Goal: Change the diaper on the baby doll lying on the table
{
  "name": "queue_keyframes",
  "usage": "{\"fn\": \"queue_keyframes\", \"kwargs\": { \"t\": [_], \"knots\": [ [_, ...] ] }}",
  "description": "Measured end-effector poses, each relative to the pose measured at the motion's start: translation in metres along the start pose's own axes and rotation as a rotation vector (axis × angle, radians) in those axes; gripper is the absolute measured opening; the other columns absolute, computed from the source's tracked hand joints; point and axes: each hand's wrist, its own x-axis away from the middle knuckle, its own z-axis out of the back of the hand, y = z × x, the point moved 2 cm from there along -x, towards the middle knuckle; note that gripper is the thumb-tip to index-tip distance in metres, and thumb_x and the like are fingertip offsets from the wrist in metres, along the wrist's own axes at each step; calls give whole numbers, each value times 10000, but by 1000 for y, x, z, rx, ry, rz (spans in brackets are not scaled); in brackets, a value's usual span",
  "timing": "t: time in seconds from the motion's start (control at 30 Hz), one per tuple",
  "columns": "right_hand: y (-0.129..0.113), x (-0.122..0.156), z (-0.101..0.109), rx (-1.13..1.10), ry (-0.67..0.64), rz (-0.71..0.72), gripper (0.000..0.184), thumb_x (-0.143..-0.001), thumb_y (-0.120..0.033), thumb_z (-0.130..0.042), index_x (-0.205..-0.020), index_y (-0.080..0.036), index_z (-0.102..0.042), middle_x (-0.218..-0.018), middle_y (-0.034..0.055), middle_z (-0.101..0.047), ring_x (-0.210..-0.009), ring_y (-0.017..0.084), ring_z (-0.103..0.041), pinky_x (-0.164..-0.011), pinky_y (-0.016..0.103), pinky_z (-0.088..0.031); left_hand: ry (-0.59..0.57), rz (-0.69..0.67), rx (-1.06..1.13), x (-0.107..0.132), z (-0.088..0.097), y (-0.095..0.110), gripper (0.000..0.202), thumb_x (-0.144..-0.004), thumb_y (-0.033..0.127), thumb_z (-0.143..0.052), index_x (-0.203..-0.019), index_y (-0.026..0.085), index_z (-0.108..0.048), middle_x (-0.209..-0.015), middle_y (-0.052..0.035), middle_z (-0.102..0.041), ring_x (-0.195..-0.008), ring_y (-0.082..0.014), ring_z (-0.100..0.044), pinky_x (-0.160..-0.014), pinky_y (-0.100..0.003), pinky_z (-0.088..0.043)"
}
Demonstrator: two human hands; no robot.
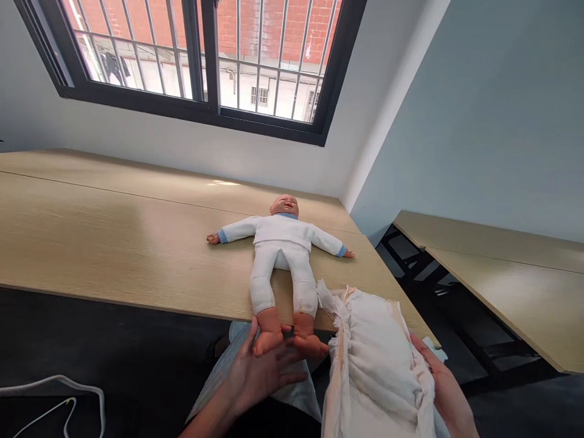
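Observation:
A baby doll (281, 232) in a white outfit with blue cuffs lies on its back on the wooden table (182, 261), arms spread. Its bare feet stick out past the table's front edge. My left hand (260, 371) is at those feet, palm up and fingers spread, with the thumb beside one foot; whether it touches them I cannot tell. An unfolded white diaper (378, 353) with ruffled sides lies partly on the table to the right of the doll's legs and hangs toward me. My right hand (444, 386) grips its right edge, most fingers hidden behind it.
Against the wall on the right stands a second wooden table (515, 292) with a dark frame, across a gap. A barred window (205, 109) is above the table. White cables (59, 380) show at the lower left. A small pale scrap (435, 350) pokes out near my right hand.

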Motion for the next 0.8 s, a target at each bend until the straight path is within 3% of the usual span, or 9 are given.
{"fn": "queue_keyframes", "kwargs": {
  "t": [0.1, 0.23, 0.37, 0.53, 0.67, 0.8],
  "knots": [
    [1, 1, -6, -53, 29, -34, 433, -913, -356, -527, -1283, -159, -635, -1086, 97, -725, -1090, 287, -660, -1016, 429, -506, -3, -21, 42, -7, -4, -7, 733, -701, 842, -536, -1119, 243, -603, -1274, -108, -585, -1275, -355, -467, -1017, -561, -379],
    [4, 0, -13, -28, 47, -56, 465, -916, -367, -506, -1313, -150, -613, -1112, 107, -715, -1103, 287, -653, -1020, 432, -496, -40, -44, -16, -16, -22, -3, 800, -648, 883, -526, -1140, 255, -572, -1327, -118, -549, -1285, -390, -463, -991, -547, -406],
    [8, -6, -8, 27, -24, -74, 466, -900, -406, -517, -1269, -152, -646, -1121, 115, -711, -1126, 294, -640, -1035, 442, -475, -136, -32, -26, -26, -44, 15, 687, -700, 774, -578, -1122, 234, -520, -1300, -116, -558, -1228, -367, -522, -979, -512, -403],
    [12, -14, -3, 94, -153, -153, 505, -906, -456, -491, -1253, -125, -649, -1149, 144, -697, -1173, 306, -609, -1064, 467, -431, -227, 74, -11, -36, -73, 50, 430, -768, 565, -619, -995, 214, -517, -1078, -84, -637, -1078, -277, -594, -846, -361, -440],
    [16, -17, -25, 84, -282, -196, 507, -939, -430, -465, -1318, -118, -592, -1185, 152, -681, -1183, 306, -602, -1105, 489, -375, -320, 91, -51, -47, -103, 86, 384, -847, 556, -540, -982, 197, -548, -1074, -108, -654, -1033, -264, -615, -836, -347, -429],
    [24, -27, -67, 83, -433, -250, 477, -951, -379, -442, -1317, -105, -578, -1151, 159, -694, -1124, 310, -639, -1087, 499, -394, -393, 84, -151, -65, -131, 119, 462, -919, 590, -425, -1016, 169, -589, -1122, -145, -650, -1058, -292, -612, -877, -402, -423]
  ]
}}
